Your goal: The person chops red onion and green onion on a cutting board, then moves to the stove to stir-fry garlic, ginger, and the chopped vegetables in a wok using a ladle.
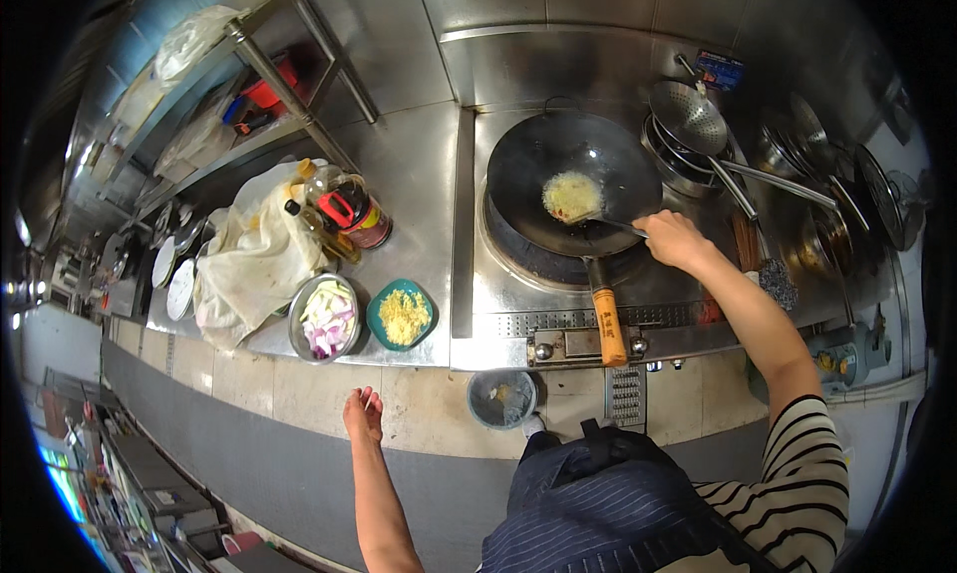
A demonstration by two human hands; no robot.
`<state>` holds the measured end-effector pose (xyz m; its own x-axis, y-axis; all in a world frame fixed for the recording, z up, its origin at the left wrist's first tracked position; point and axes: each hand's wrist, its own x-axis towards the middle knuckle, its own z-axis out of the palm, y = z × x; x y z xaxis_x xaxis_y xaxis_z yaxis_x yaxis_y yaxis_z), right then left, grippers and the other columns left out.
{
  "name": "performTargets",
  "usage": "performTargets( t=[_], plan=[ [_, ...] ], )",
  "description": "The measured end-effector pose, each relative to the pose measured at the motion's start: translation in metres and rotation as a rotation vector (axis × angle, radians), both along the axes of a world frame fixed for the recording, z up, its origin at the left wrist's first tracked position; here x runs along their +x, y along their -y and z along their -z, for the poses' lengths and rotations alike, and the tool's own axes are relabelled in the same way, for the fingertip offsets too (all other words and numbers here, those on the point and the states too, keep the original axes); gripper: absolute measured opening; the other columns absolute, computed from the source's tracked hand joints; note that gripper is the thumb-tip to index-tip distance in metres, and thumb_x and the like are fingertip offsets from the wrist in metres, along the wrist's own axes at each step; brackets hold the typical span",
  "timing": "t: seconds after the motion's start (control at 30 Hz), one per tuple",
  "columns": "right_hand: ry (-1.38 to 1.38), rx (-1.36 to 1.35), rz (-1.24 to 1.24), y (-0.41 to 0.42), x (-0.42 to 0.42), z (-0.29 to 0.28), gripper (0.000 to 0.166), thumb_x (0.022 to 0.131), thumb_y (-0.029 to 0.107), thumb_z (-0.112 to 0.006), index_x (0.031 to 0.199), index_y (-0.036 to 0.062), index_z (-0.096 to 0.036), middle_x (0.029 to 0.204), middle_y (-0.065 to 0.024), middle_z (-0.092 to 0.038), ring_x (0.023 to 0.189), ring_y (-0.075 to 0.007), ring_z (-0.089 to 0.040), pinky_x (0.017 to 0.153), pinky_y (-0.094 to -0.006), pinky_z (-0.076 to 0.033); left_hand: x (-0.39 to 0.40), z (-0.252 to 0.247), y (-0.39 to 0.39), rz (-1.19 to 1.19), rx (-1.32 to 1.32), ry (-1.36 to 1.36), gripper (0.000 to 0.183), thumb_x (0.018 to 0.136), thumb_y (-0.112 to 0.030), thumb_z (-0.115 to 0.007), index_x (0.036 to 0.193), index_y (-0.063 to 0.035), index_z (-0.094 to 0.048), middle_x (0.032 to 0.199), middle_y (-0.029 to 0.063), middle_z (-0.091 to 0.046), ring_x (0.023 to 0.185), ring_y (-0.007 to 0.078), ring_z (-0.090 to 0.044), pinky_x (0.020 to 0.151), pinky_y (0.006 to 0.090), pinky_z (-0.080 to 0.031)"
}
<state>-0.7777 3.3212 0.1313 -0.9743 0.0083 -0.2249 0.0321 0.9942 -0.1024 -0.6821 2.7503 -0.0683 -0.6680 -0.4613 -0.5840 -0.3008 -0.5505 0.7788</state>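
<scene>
My right hand (677,238) grips the handle of a metal spatula (620,226). The spatula's blade rests in bubbling, yellowish food (573,195) at the bottom of a black wok (523,147). The wok sits on a round burner, its wooden handle (608,326) pointing towards me. My left hand (363,414) hangs in the air before the counter's front edge, holding nothing, fingers loosely curled and apart. Nearest to it are a steel bowl (354,341) of cut purple onion and pale pieces (329,320), and a green dish (380,337) of minced yellowish food (404,317).
Bottles (362,218) and a cloth-covered heap (250,281) stand on the left counter (419,177), below a metal shelf (291,121). A perforated ladle (688,117) lies over a pot at right. A bucket (486,417) is on the floor by my foot.
</scene>
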Motion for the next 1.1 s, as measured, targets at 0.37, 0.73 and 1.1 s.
performTargets(
  t=[0.37, 0.73, 1.1],
  plan=[
    [-0.261, -0.061, 0.123, 0.027, -0.063, 0.030, 0.033, 0.081, 0.006, -0.054, 0.113, 0.0044, -0.056, 0.095, -0.0240, -0.060, 0.090, -0.0388, -0.058, 0.079, -0.0442, -0.048, -0.071, 0.015, 0.052, -0.107, 0.141, -0.002, 0.074, 0.079, -0.045, -0.063, 0.126, -0.0026, -0.025, 0.100, 0.0188, -0.050, 0.082, 0.0271, -0.057, 0.069, 0.0327, -0.056],
    [0.041, -0.132, 0.485, -0.043, -0.092, -0.046, 0.018, 0.083, 0.010, -0.050, 0.074, -0.0037, -0.058, 0.056, -0.0105, -0.060, 0.042, -0.0156, -0.057, 0.039, -0.0289, -0.048, -0.092, 0.015, 0.067, 0.020, 0.045, 0.007, 0.047, 0.083, -0.042, -0.060, 0.101, 0.0003, -0.047, 0.084, 0.0128, -0.050, 0.079, 0.0246, -0.055, 0.068, 0.0299, -0.056],
    [0.044, -0.047, 0.220, -0.058, -0.126, 0.006, 0.024, 0.083, 0.021, -0.056, 0.093, 0.0015, -0.066, 0.089, -0.0184, -0.065, 0.092, -0.0341, -0.060, 0.083, -0.0408, -0.046, -0.109, 0.021, 0.077, 0.085, 0.095, 0.034, 0.032, 0.087, -0.024, -0.056, 0.103, 0.0027, -0.048, 0.095, 0.0158, -0.055, 0.080, 0.0272, -0.058, 0.069, 0.0348, -0.058]
  ],
)
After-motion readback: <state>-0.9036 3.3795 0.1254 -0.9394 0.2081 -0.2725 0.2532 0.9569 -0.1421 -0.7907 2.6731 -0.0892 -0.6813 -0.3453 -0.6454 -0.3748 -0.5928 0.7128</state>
